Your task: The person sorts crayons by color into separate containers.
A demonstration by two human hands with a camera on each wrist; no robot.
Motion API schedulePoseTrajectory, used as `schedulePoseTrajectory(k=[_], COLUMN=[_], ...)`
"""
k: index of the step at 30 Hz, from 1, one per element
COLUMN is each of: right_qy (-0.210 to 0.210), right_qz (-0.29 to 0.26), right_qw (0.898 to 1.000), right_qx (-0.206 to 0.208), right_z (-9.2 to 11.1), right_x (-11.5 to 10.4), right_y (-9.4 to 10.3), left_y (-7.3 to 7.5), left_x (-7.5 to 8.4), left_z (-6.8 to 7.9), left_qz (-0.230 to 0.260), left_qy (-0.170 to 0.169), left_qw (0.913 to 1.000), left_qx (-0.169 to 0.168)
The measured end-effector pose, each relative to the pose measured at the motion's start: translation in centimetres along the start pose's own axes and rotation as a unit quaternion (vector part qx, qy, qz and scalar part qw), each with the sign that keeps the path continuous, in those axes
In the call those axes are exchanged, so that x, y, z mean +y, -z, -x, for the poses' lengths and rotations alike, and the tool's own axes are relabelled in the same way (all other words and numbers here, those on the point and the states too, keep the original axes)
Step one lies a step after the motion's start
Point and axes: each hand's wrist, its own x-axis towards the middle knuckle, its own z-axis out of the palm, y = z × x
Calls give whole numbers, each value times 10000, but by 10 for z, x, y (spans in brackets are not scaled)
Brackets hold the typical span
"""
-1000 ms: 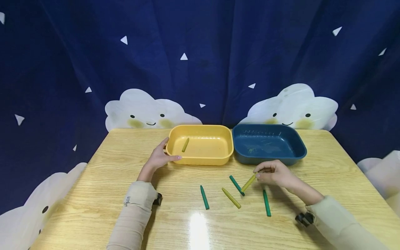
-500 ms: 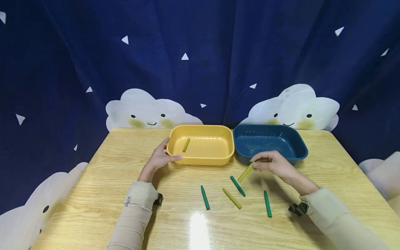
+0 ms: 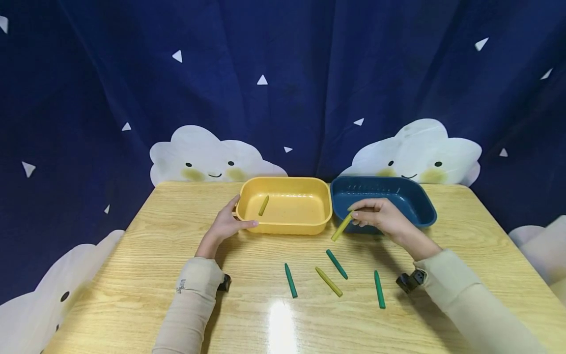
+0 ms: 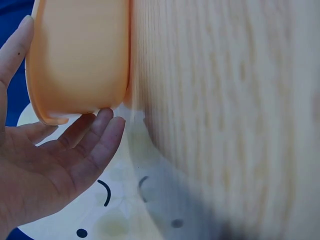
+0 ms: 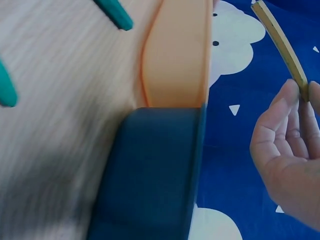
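Between thumb and fingertips, my right hand [image 3: 384, 220] pinches a yellow crayon [image 3: 341, 228], which slants down and left above the front of the blue basin [image 3: 417, 222]. In the right wrist view the crayon [image 5: 281, 42] sticks up from the fingertips. My left hand [image 3: 224, 226] holds the near left corner of the yellow basin [image 3: 287, 228], thumb along the front rim and fingers against the left end. Inside that basin lies another yellow crayon [image 3: 263, 205]. On the table are one yellow crayon [image 3: 328, 281] and three green crayons: left [image 3: 290, 280], middle [image 3: 337, 264] and right [image 3: 379, 289].
The two basins stand side by side at the back of the wooden table [image 3: 146, 275]. Behind them hangs a dark blue curtain [image 3: 292, 98] with clouds and white triangles. Each wrist carries a small black camera.
My right hand has carried the yellow crayon up and to the left, from over the middle green crayon to the front of the blue basin. The left hand stays at the yellow basin.
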Motion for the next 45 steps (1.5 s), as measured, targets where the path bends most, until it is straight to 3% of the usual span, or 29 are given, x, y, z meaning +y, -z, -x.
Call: schedulePoseTrajectory(k=[11, 20, 24, 32, 35, 42, 45], right_qy=[215, 178, 165, 101, 101, 107, 103], right_qz=[-523, -709, -652, -1100, -1316, -1508, -1456], right_qw=[9984, 9973, 9976, 9933, 9903, 9865, 9867], right_qx=[23, 89, 172, 327, 444, 625, 710], right_z=[-21, -37, -45, -62, -69, -85, -90], right_x=[-15, -28, -35, -48, -55, -68, -72], right_y=[-4, -8, -8, -2, 2, 6, 5], left_y=[1, 3, 4, 4, 4, 1, 1], left_x=[1, 33, 36, 38, 35, 2, -1], left_z=[-1, 20, 22, 21, 19, 0, -1], left_qz=[36, 46, -6, -27, -26, 32, -3], left_qy=[-8, -13, -14, -19, -4, 70, 24], left_qw=[10000, 9998, 9999, 9999, 9999, 9999, 10000], left_qx=[-62, -167, -128, -127, -128, -67, -17])
